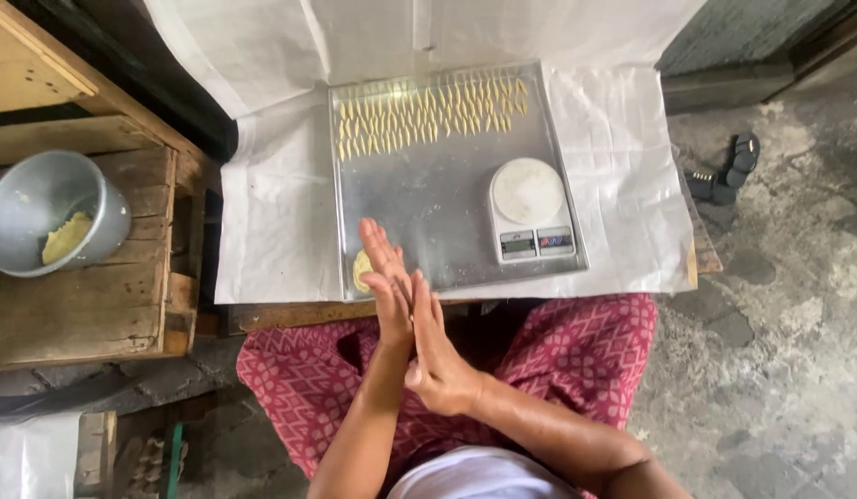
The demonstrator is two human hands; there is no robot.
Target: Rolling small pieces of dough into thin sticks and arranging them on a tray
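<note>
My left hand (pixel 388 275) and my right hand (pixel 435 356) are pressed flat together, palm to palm, over the near edge of a metal tray (pixel 428 208). Whatever lies between the palms is hidden. A small lump of yellow dough (pixel 360 270) rests on the tray just left of my left hand. Rows of several thin, pointed dough pieces (pixel 428 111) line the tray's far edge. A white kitchen scale (pixel 530 212) stands on the tray's right side.
White paper (pixel 271 212) covers the low table under the tray. To the left, a wooden crate (pixel 86 305) carries a metal bowl (pixel 31 199) with yellow dough (pixel 66 237) in it. Dark sandals (pixel 724 176) lie on the stone floor at right. My patterned red skirt (pixel 586 356) covers my lap.
</note>
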